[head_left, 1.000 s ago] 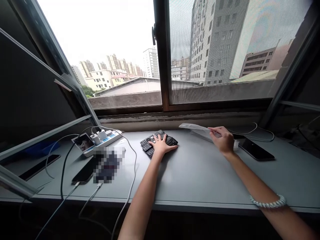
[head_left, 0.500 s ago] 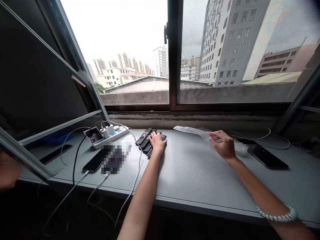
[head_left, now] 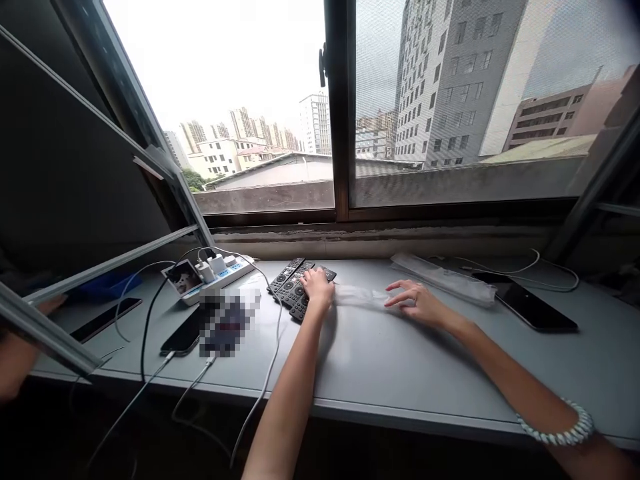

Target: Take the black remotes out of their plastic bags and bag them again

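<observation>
Several black remote controls (head_left: pixel 286 280) lie side by side, partly overlapping, on the grey desk. My left hand (head_left: pixel 319 288) rests on the right-hand ones with its fingers bent over a remote control; the fingertips are partly hidden. A flat clear plastic sleeve (head_left: pixel 357 295) lies just right of that hand. My right hand (head_left: pixel 417 303) hovers at the sleeve's right end, fingers spread apart and holding nothing. Behind it lies a stack of similar clear sleeves (head_left: pixel 445 280).
A black phone (head_left: pixel 530 303) lies at the right beside a white cable. On the left are a power strip (head_left: pixel 225 273) with plugs, a photo card (head_left: pixel 183 278), a charging phone (head_left: pixel 183 333) and a blurred-out item. Cables cross the front edge. Another person's arm (head_left: pixel 17 363) shows far left.
My right hand has laid the plastic sleeve down beside the remote controls and let go of it. The remote controls under my left hand have shifted slightly. The view has turned a little.
</observation>
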`<state>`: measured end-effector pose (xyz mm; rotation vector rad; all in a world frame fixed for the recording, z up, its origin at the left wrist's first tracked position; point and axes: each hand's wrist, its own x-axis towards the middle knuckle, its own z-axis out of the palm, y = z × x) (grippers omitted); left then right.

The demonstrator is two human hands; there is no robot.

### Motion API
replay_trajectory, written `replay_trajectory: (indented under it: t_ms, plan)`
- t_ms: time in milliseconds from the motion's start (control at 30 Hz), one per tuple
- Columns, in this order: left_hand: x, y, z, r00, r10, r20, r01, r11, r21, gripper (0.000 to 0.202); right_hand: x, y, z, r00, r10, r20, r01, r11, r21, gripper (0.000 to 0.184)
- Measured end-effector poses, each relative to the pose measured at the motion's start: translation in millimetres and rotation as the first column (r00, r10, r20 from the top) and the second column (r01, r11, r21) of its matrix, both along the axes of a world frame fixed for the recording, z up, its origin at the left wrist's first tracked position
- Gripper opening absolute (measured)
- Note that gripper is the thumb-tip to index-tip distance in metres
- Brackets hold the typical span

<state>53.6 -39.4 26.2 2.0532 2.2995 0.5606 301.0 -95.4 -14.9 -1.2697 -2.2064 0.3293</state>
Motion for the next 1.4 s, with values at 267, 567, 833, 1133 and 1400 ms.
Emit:
replay_trajectory:
  t_ms: [267,567,833,1133,1400]
  plan:
    - [28,-15,14.8,0.922,-0.387,0.019,0.334,0.817,0.470,0.046,-13,-2,1.7,0.972,0.098,-0.212,-0.126,0.985,-0.121,0.039]
    - [68,-37,-7.6,0.588,-0.757,-0.285,0.758,0.391,0.522,0.042,-22,-2,21.2,0.773,-0.064,-0.631,-0.039,0.988,-0.149,0.053]
    - [76,-51,3.9,0.633,-0.735,-0.242,0.722,0.447,0.529,0.040,-25,-17,39.3,0.720,-0.119,-0.684,0.104,0.993,-0.063,0.048]
    - [74,-50,-9.1,0.619,-0.760,-0.200,0.784,0.613,0.096,0.059,-8,-10,48.8,0.265,-0.427,-0.865,0.365,0.874,-0.320,0.036]
    - [73,-49,-11.9,0.677,-0.698,-0.234,0.721,0.693,0.018,0.024,-4,-14,48.0,0.173,-0.506,-0.845,0.195,0.858,-0.474,0.040]
